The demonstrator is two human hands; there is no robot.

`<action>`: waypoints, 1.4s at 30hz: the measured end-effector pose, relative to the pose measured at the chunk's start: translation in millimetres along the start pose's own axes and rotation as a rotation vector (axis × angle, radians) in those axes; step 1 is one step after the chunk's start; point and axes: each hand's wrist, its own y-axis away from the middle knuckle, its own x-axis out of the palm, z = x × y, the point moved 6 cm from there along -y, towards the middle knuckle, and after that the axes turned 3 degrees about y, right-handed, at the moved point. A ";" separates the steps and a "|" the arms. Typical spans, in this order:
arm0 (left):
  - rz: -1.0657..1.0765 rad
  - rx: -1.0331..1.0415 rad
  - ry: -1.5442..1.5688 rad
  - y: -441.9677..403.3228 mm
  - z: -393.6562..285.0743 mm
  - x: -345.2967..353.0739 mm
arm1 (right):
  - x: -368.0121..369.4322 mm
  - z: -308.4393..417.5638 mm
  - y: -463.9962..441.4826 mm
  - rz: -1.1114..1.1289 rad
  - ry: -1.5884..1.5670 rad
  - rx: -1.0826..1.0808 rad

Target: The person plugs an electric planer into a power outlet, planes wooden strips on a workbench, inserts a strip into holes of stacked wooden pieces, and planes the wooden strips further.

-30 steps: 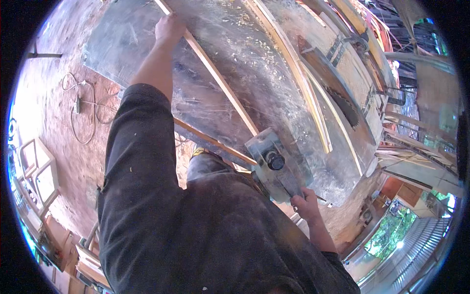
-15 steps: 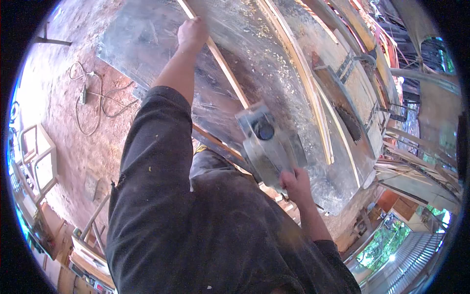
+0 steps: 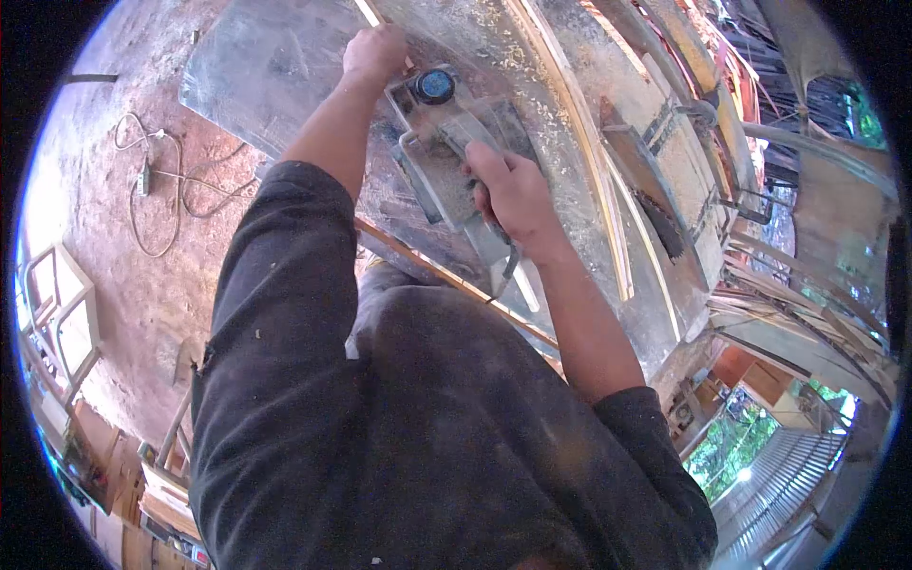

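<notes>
My right hand (image 3: pixel 513 195) is wrapped round the handle of a grey electric planer (image 3: pixel 446 142) with a dark round front knob. The planer sits over a thin wooden strip (image 3: pixel 369 11), whose near end (image 3: pixel 524 290) shows behind the tool. Just ahead of the planer, my left hand (image 3: pixel 376 52) is closed on the strip. Both rest at a dusty metal-topped table (image 3: pixel 247 66). The planer hides the middle of the strip.
Long wooden strips (image 3: pixel 579 123) and a toothed saw blade (image 3: pixel 660 223) lie to the right, among wood shavings. A cable with a socket (image 3: pixel 142 180) is on the floor at left. Another strip (image 3: pixel 418 255) runs along the near table edge.
The planer and my right hand have moved forward along the strip, up close to my left hand. The strip's near end now shows behind the planer. My left hand keeps its hold.
</notes>
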 end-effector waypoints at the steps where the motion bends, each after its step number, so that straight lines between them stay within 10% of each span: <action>1: -0.025 -0.013 0.048 -0.2 3.4 -0.1 | 1.2 -4.9 0.5 0.055 -0.003 0.040; 9: -0.196 -0.095 0.188 2.3 18.7 27.6 | 0.2 -8.9 21.5 -0.034 0.173 -0.283; 12: -0.170 0.242 -0.231 10.7 13.7 46.4 | -2.8 -6.8 31.3 -0.069 0.233 -0.274; 14: -0.156 0.032 0.258 18.5 32.2 27.5 | -7.3 -13.8 30.5 -0.082 0.272 -0.230; 15: -0.266 -0.216 0.398 32.4 41.1 8.5 | -7.7 -18.6 25.5 -0.074 0.251 -0.266; 17: -0.521 -0.081 0.221 134.0 -8.5 -69.6 | -9.3 -18.9 24.4 -0.060 0.215 -0.330; 19: -0.521 0.082 0.272 244.0 -43.4 -1.8 | -11.1 -15.3 23.5 -0.071 0.273 -0.325; 21: -0.137 0.766 0.877 358.4 -146.6 14.6 | -9.7 -19.9 17.2 -0.066 0.233 -0.385; 22: 0.247 0.884 0.732 396.3 -198.0 34.9 | -8.2 -18.2 16.9 -0.050 0.222 -0.412; 23: 0.175 0.927 0.813 412.8 -227.6 54.6 | -7.4 -11.5 24.0 -0.029 0.204 -0.358; 28: -0.232 0.844 0.457 403.6 -258.8 160.3 | -3.3 -17.0 18.5 -0.053 0.225 -0.407; 42: 0.303 0.910 0.294 405.7 -262.2 172.5 | 23.6 46.9 -53.8 -0.051 0.095 -0.402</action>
